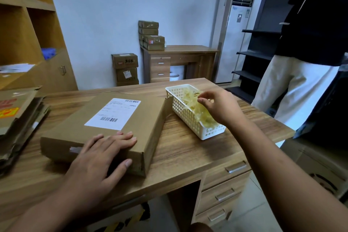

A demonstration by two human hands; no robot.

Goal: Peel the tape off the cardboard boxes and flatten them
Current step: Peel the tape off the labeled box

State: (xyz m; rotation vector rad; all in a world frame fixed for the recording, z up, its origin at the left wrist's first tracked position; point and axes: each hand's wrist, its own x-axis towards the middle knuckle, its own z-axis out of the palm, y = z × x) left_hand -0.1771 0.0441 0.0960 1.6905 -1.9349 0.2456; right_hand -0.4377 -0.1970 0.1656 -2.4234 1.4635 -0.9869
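Nearest you, your left hand (pixel 101 156) lies flat on the near right corner of the cardboard box (pixel 131 137). Its fingers are straight on the top and its thumb runs down the front side. It grips nothing; it seems to be there to pin the box while your other hand is busy.

The box sits closed and unflattened on the wooden desk (pixel 188 156), with a white shipping label (pixel 113 114) on its lid. A short piece of tape (pixel 75 149) shows on the front side, just left of your hand, so there is likely peeling left to do.

Just right of the box stands a white plastic basket (pixel 188 118) holding a heap of crumpled tape strips (pixel 203 117), evidently the bin for peeled tape. Your right hand (pixel 220 107) hovers over it with its fingers curled. I cannot tell whether the fingertips pinch a strip or have let go.

Left of the box, at the desk's edge, lies a stack of flattened cardboard (pixel 17 118), probably finished pieces.

Beyond the box to the right, a person (pixel 293 84) stands beside the desk. Far behind the box, more sealed boxes (pixel 125 69) wait by the wall.
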